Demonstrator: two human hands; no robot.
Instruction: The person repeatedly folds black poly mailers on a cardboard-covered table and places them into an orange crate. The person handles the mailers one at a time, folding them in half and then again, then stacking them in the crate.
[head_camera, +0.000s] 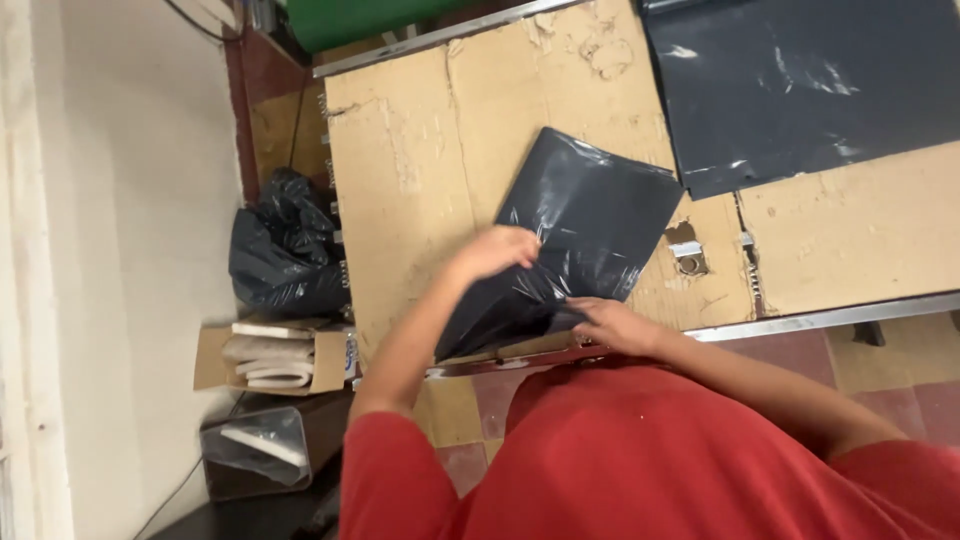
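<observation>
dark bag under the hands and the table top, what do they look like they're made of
The dark bag looks like thin glossy plastic film: it wrinkles and shows bright glare streaks. The table top looks like matte brown corrugated cardboard, scuffed, with its top layer torn away in patches.

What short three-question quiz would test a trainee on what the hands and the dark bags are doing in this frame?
1. True or false: both hands touch the dark grey plastic mailer bag.
2. Which hand lies nearer the table's front metal edge? A) left hand B) right hand
3. What covers the table top under the bag?

Key
1. True: the left hand rests on the bag's left edge, and the right hand is at its lower corner.
2. B.
3. Worn brown cardboard sheets; a second, larger dark plastic sheet lies at the far right, apart from the hands.
</observation>
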